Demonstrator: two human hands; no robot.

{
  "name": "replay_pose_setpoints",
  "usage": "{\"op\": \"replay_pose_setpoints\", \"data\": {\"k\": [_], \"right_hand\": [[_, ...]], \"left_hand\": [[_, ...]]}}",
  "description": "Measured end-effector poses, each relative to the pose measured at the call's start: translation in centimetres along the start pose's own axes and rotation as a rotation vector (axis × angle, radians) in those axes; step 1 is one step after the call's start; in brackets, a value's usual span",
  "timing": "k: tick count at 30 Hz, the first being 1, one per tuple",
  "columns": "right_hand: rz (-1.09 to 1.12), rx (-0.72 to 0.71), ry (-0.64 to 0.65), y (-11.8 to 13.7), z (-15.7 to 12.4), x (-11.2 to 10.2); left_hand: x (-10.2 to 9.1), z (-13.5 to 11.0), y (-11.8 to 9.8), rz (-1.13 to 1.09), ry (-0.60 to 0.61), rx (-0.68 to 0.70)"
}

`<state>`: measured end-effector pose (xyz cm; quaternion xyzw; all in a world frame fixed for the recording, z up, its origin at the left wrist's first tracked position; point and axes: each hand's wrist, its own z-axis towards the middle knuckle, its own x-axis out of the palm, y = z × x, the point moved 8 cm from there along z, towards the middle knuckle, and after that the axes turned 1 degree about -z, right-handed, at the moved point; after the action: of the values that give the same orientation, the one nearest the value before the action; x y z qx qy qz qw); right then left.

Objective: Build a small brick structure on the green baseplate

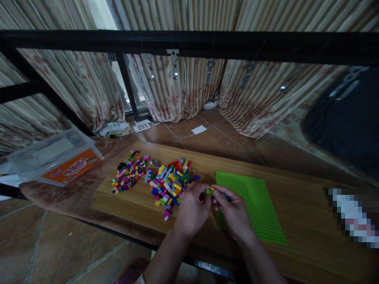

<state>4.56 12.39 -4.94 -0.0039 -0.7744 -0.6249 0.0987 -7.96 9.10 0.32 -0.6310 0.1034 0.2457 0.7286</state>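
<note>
Both hands meet over the wooden board (pixel 296 205), just left of a green studded baseplate (pixel 254 201). My left hand (pixel 192 209) and my right hand (pixel 233 211) pinch a small cluster of bricks (pixel 209 191) between their fingertips; green and yellow show, with a blue bit toward the right fingers. A heap of loose coloured bricks (pixel 170 183) lies just left of my left hand. A second, smaller heap (pixel 128 175) lies further left.
A clear plastic box with an orange label (pixel 56 159) stands at the far left on a brown cloth. A black metal frame (pixel 189 43) crosses above the board. Curtains and tiled floor lie behind. A blurred patch (pixel 355 217) sits at the right edge.
</note>
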Motion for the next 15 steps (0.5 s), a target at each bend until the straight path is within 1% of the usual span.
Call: {"op": "replay_pose_setpoints", "data": {"k": [4,6,8,10,12,15], "right_hand": [[-0.024,0.008,0.018,-0.1,0.0,0.0],[-0.068,0.002,0.006,0.0,0.0,-0.1],[-0.132,-0.022,-0.009,0.4,0.0,-0.2],[-0.203,-0.078,-0.014,0.9,-0.2,-0.2],[-0.264,-0.154,0.005,1.6,-0.4,0.0],[-0.325,-0.233,0.055,2.2,-0.9,0.5]], "left_hand": [[-0.8,0.3,1.1,-0.024,-0.056,-0.072],[-1.4,0.4,1.9,-0.026,-0.082,-0.126],[-1.8,0.6,2.7,-0.080,-0.086,-0.189],[-1.7,0.7,3.3,-0.208,-0.049,-0.241],[-0.9,0.6,3.2,-0.356,0.035,-0.260],[0.4,0.4,2.8,-0.453,0.142,-0.281]]}}
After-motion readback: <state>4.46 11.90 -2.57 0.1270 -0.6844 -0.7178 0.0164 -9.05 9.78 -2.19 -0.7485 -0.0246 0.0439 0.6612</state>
